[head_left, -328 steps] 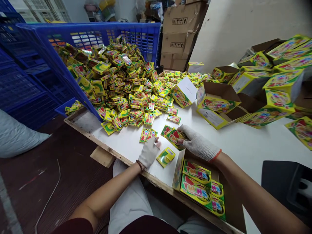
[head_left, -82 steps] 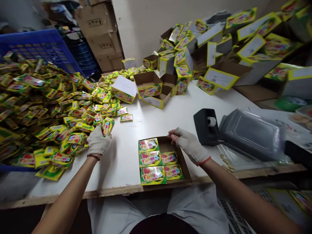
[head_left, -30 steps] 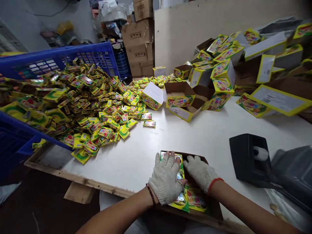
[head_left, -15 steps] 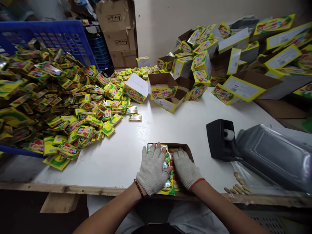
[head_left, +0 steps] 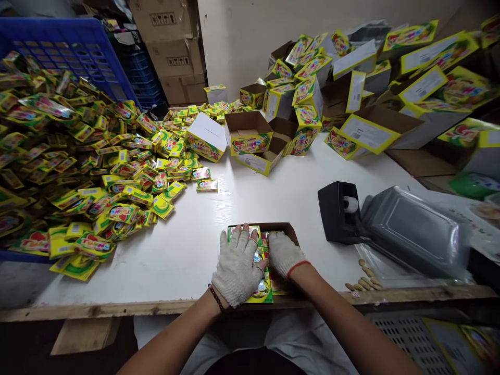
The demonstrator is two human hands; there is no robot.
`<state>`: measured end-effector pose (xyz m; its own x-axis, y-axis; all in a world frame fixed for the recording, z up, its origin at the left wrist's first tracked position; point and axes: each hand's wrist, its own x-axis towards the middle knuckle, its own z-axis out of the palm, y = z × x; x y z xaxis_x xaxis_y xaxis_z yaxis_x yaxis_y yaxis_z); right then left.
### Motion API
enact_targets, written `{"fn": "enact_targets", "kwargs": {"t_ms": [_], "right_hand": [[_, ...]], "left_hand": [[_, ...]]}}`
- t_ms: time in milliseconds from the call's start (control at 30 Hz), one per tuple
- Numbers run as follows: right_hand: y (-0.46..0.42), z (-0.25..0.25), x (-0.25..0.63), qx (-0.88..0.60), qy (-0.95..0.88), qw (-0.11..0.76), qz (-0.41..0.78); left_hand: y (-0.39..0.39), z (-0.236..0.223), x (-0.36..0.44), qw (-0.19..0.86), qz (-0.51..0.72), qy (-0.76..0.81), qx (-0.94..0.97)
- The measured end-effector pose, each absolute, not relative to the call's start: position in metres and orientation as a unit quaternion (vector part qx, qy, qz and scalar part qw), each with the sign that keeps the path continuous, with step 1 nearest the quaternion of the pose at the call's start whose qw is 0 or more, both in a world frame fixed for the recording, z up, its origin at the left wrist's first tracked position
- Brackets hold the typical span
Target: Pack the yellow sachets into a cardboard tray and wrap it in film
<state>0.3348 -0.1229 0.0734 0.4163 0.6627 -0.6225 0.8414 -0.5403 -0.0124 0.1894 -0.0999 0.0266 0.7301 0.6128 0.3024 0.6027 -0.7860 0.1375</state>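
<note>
Close to the table's front edge stands an open cardboard box [head_left: 292, 232] with small yellow-green candy packs [head_left: 264, 295] in it. My left hand [head_left: 237, 271], in a white fingerless-tip glove, lies flat on the packs at the box's left side, fingers spread. My right hand [head_left: 284, 255], gloved too, reaches into the right side of the box. Its fingers are curled down against the packs; their tips are hidden, so what they hold, if anything, does not show.
A blue crate [head_left: 97, 57] spills a large heap of packs [head_left: 121, 177] on the left. Printed display boxes [head_left: 250, 143] pile up at the back and right. A black tape dispenser [head_left: 338, 213], a clear plastic container [head_left: 420, 232] and several peanuts [head_left: 365, 284] lie at right.
The view has shifted slightly. My left hand stays flat on the packs. My right hand's fingers have curled further down inside the box.
</note>
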Motion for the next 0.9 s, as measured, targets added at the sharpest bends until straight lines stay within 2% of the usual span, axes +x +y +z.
{"fn": "enact_targets", "kwargs": {"t_ms": [133,300,533,633,733,833,900], "right_hand": [[-0.114,0.069,0.339,0.825,0.446,0.147,-0.314],[-0.140,0.061,0.323,0.823,0.468,0.140,-0.288],[-0.156,0.058,0.312,0.806,0.479,0.220,-0.269],[-0.158,0.056,0.318,0.788,0.516,0.190,-0.275],[-0.164,0.052,0.327,0.769,0.537,0.155,-0.310],[-0.166,0.046,0.335,0.750,0.566,0.169,-0.299],[-0.168,0.043,0.337,0.743,0.561,0.192,-0.311]], "left_hand": [[-0.101,0.027,0.190,0.016,0.167,0.329,0.929],[-0.101,0.025,0.189,0.025,0.161,0.335,0.928],[-0.099,0.027,0.191,0.049,0.132,0.335,0.932],[-0.105,0.022,0.188,0.105,0.125,0.333,0.929],[-0.090,0.011,0.178,0.158,0.206,0.318,0.912],[-0.029,0.013,0.136,0.070,0.337,0.369,0.864],[0.029,0.028,0.084,-0.018,0.338,0.472,0.814]]}}
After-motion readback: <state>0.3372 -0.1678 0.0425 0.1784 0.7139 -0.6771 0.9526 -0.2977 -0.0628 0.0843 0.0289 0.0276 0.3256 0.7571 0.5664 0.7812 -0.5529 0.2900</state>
